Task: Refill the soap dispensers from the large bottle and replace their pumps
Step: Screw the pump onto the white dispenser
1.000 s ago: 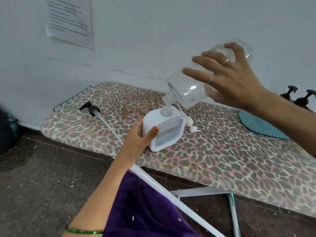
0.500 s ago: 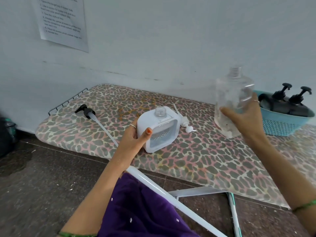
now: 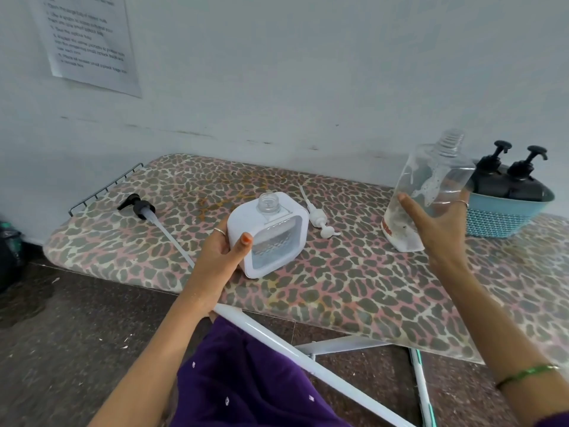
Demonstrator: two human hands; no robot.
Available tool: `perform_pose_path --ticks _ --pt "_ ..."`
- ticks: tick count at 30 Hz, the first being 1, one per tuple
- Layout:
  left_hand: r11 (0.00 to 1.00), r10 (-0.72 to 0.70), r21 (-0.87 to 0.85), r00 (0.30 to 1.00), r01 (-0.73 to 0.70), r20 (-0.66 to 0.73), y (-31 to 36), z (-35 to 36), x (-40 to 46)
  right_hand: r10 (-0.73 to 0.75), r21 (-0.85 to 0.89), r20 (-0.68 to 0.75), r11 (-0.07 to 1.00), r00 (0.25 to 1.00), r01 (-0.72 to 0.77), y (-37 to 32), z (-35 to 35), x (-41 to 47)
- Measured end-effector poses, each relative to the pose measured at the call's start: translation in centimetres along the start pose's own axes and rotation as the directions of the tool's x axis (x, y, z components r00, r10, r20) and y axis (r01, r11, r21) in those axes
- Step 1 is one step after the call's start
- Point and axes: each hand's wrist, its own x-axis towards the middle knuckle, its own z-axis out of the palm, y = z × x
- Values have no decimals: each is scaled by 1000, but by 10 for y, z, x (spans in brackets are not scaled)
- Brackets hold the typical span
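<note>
A person stands at an ironing board (image 3: 354,291) with a leopard-print cover, which serves as the work surface. The left hand (image 3: 221,251) grips a white square dispenser (image 3: 267,234) near the middle of the board, thumb on its front face and fingers (image 3: 219,232) wrapped round its left side. The dispenser leans a little to the left, its open neck up and no pump fitted; the grip probably steadies it so nothing spills.

The right hand (image 3: 437,224) holds the large clear bottle (image 3: 426,194) to the right, thumb on the near side and fingers curled behind it. The bottle is nearly upright, its uncapped neck tipped slightly right, its base at or just above the cover; which, I cannot tell. It looks nearly empty, with only streaks and foam inside. Held neck-up like this, it is not pouring.

A white pump (image 3: 318,215) lies flat just right of the dispenser, within easy reach for refitting. A black pump (image 3: 140,208) with a long tube, likely the large bottle's own, lies well to the left.

At the far right a teal basket (image 3: 508,215) holds two dark bottles (image 3: 508,180) with pumps on. A printed sheet (image 3: 86,41) hangs on the wall above.
</note>
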Motion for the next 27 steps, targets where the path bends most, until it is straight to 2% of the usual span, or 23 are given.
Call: perform_pose_path --ticks 3,7,10,12,14,17,22,25,27 --pt "1000 7 14 1000 -7 3 1 0 0 -2 -32 7 999 1000 2 -3 -5 -5" --pt "999 31 25 999 -31 8 0 0 1 -53 -75 -100 996 994 46 -11 -15 -27" --pt "999 39 -6 999 -39 16 -1 0 1 -171 -77 -179 984 969 160 -19 -20 -50" --pt "999 34 -20 999 -34 20 -1 -1 2 -264 -76 -175 964 949 254 -23 -20 -64" --pt "999 30 -20 999 -30 24 -2 -1 2 -316 -59 -110 948 942 312 -28 -16 -74" --pt "999 31 -22 999 -30 28 -1 -2 2 -333 -58 90 939 938 339 -30 -2 -83" --pt "1000 29 -6 999 -29 19 -1 -1 2 -281 -231 384 893 879 386 -22 32 -79" --pt "1000 20 -17 1000 -19 20 -2 -2 1 -260 -282 484 858 836 430 -21 50 -62" --pt "1000 13 -14 1000 -13 15 -2 -2 2 -296 -350 532 777 793 524 -22 61 -42"
